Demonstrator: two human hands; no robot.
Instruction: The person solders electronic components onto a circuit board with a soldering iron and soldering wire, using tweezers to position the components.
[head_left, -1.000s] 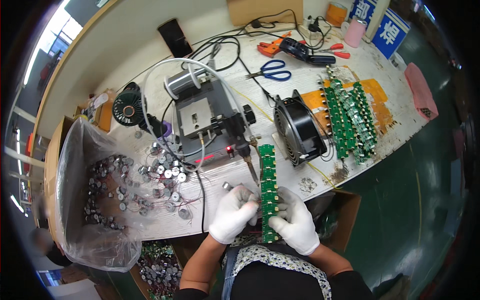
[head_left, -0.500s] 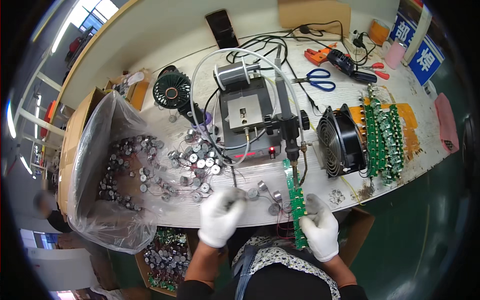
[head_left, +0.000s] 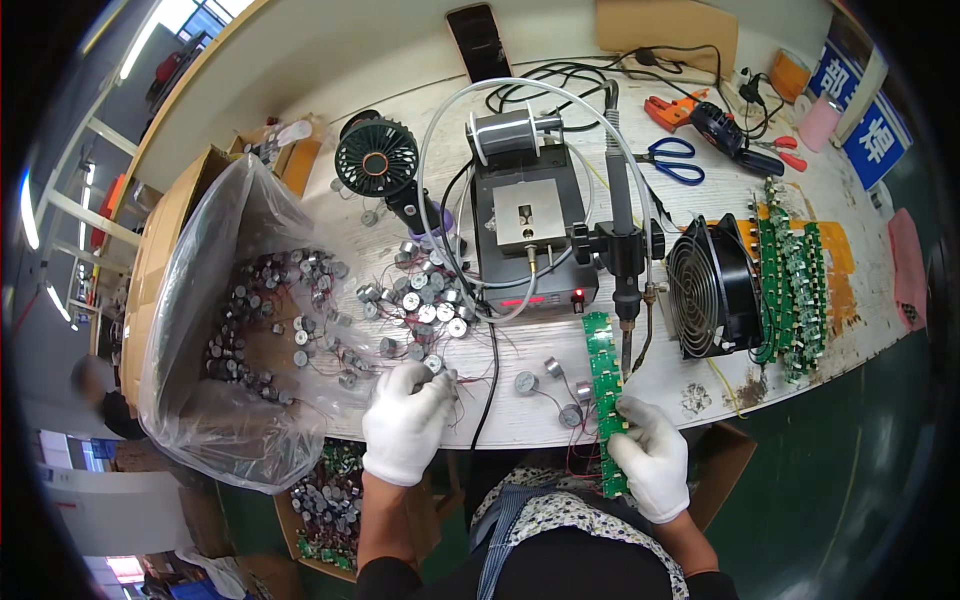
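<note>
Strip held steady beneath the iron, loose wires all around

From where I stand, the soldering station (head_left: 528,212) anchors the bench. To the station's front right is the green circuit strip (head_left: 606,375), its length running toward the worker. The white-gloved right hand (head_left: 650,460) has it pinched along its near half, thumb pressed on the board. The left hand (head_left: 405,420), to the station's front left, is curled with its fingertips drawn together beside a heap of small round motors (head_left: 425,300); I can't tell whether a motor or lead is between them.

What would worry me is the iron's tip (head_left: 627,345), hanging beside the strip: a small slip of the right hand could bring glove or board against hot metal. In front of the station, a few motors (head_left: 570,415) lie by the strip's left edge on thin red wires (head_left: 570,455); a tug could tear a joint. The black cable (head_left: 492,390) dropping off the bench edge there might snag leads too.

The right fingers partly cover the strip, its underside is out of sight, and whether the tip touches it I can't judge. Where each wire ends is too fine to follow.
</note>
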